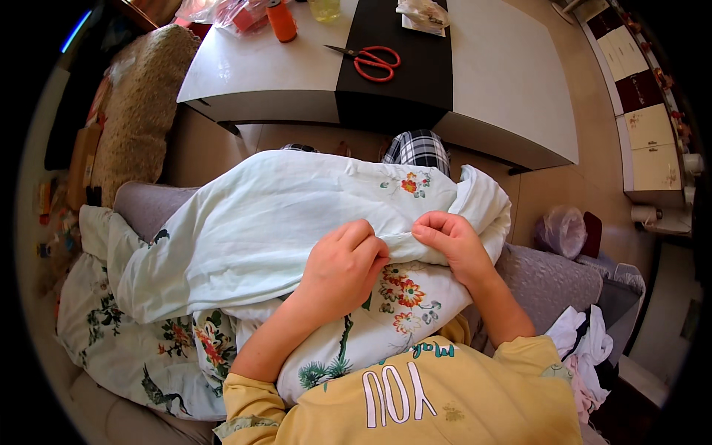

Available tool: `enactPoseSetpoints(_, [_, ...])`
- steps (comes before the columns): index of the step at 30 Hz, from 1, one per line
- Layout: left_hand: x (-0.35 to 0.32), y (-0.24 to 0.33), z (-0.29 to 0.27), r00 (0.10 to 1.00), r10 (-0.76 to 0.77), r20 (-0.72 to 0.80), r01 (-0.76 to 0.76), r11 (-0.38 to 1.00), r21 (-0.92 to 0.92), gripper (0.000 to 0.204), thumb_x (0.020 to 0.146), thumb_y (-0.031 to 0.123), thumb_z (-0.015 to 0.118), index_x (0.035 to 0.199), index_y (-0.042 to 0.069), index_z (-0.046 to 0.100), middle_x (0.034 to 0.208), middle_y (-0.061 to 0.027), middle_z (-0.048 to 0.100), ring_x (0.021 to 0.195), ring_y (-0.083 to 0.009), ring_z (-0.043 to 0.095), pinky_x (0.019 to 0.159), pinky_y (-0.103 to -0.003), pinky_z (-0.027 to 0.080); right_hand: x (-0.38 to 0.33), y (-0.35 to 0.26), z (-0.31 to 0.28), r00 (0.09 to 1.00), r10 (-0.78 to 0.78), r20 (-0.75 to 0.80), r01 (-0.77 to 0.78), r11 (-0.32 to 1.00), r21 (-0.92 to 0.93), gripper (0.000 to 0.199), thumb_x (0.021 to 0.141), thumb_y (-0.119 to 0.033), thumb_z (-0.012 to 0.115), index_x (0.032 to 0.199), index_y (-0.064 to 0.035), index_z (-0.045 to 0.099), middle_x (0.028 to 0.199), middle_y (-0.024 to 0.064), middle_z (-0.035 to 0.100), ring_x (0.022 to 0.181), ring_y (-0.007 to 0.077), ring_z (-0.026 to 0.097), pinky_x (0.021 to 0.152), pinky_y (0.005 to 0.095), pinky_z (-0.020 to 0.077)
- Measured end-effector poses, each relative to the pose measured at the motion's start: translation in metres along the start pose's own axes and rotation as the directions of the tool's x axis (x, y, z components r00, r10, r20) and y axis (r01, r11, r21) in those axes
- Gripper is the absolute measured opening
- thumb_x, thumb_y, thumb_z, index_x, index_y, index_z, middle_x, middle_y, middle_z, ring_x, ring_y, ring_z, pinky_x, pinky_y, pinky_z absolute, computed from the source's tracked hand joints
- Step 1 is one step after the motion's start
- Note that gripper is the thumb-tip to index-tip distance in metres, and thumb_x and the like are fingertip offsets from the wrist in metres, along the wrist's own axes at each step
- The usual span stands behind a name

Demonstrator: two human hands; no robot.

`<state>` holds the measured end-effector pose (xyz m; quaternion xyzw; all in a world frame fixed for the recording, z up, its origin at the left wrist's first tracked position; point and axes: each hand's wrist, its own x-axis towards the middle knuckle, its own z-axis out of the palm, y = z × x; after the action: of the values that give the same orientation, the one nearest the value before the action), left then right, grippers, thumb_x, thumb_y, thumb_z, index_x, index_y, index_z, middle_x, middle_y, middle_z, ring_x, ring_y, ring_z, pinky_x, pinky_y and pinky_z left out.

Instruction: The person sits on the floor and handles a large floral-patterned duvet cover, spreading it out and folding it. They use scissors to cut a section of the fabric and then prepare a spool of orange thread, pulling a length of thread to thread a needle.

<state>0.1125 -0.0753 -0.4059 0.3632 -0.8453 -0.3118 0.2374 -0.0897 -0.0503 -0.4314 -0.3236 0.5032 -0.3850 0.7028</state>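
A large pale duvet cover (245, 222), printed with flowers, pine sprigs and a bird, lies bunched over my lap and spreads to the left. Its plain side faces up across the middle, while the printed side shows nearer my body. My left hand (345, 259) is closed, its fingers curled on a folded edge of the cloth. Just right of it, my right hand (449, 241) pinches the same edge between thumb and forefinger. A short stretch of the fold runs between the two hands. Whether anything small sits in the fingers cannot be made out.
Beyond my knees stands a white and black low table (512, 81). Red-handled scissors (377, 63) lie on it, near an orange bottle (281, 21) and a small plastic packet (424, 13). A grey sofa (549, 285) is under me, with loose clothes (586, 341) at the right.
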Motion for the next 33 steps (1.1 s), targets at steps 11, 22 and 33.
enactPoseSetpoints(11, [-0.012, -0.006, -0.011, 0.939, -0.332, 0.086, 0.337, 0.846, -0.414, 0.017, 0.071, -0.008, 0.061, 0.082, 0.000, 0.051, 0.077, -0.0064, 0.046, 0.068, -0.0163, 0.047, 0.063, -0.025, 0.041, -0.002, 0.002, -0.004, 0.999, -0.024, 0.039, 0.030, 0.986, -0.165, 0.016, 0.084, -0.017, 0.060, 0.088, -0.0025, 0.057, 0.079, -0.0043, 0.054, 0.077, 0.0034, 0.047, 0.070, 0.0185, 0.0395])
enactPoseSetpoints(22, [-0.011, -0.004, -0.007, 0.937, -0.323, 0.133, 0.342, 0.769, -0.540, 0.040, 0.076, -0.004, 0.059, 0.113, 0.004, 0.047, 0.082, -0.0081, 0.059, 0.075, -0.0179, 0.056, 0.070, -0.029, 0.045, 0.000, -0.029, 0.028, 0.918, -0.238, 0.317, 0.387, 0.713, -0.585, 0.027, 0.077, -0.010, 0.063, 0.102, -0.0072, 0.054, 0.080, 0.0082, 0.059, 0.073, 0.0238, 0.056, 0.070, 0.0322, 0.0451])
enactPoseSetpoints(33, [-0.008, -0.014, -0.005, 0.855, -0.410, 0.318, 0.500, 0.486, -0.717, 0.052, 0.073, 0.003, 0.066, 0.120, 0.006, 0.043, 0.078, -0.0028, 0.059, 0.072, -0.0082, 0.052, 0.066, -0.021, 0.040, 0.023, -0.011, 0.022, 0.979, 0.066, 0.194, -0.052, 0.996, -0.076, 0.016, 0.079, -0.006, 0.062, 0.086, -0.0070, 0.048, 0.076, -0.0020, 0.058, 0.071, 0.0007, 0.051, 0.064, 0.0151, 0.0393])
